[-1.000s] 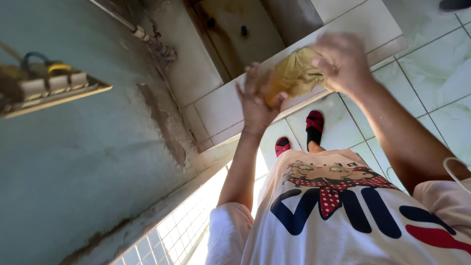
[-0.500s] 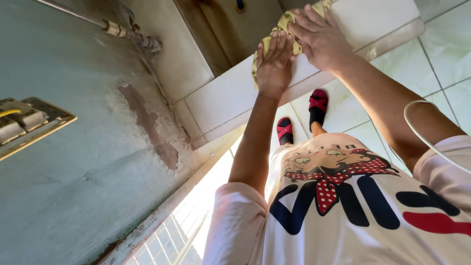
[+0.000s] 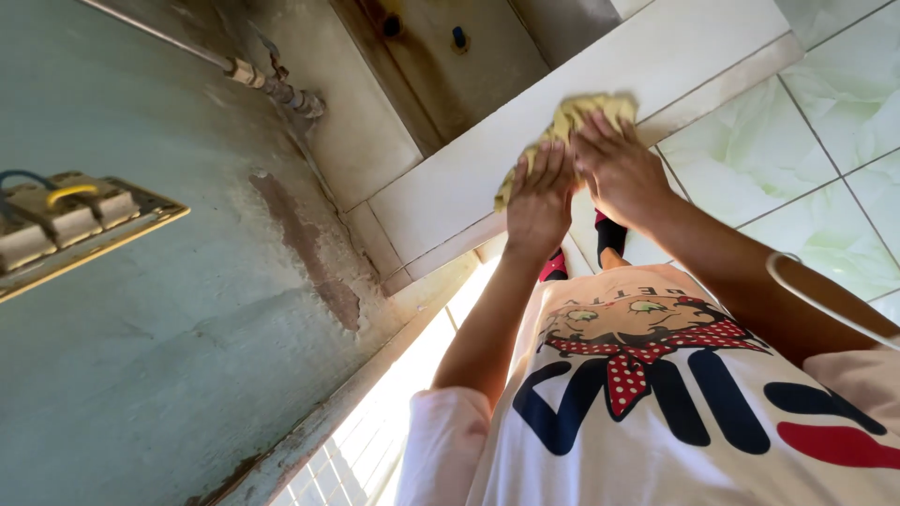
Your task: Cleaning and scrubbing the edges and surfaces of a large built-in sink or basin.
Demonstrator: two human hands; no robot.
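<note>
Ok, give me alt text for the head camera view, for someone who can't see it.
Both hands, left hand and right hand, press a yellow cloth flat against a white tiled ledge beside a basin. A pipe with a tap runs along the weathered green wall, and pale green floor tiles lie beyond.

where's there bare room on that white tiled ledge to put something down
The white ledge is bare from the left hand down to its corner by the green wall. A shorter bare stretch runs past the yellow cloth toward the far end. It is crowded in the middle, where both hands, the right hand included, press on the cloth.
</note>
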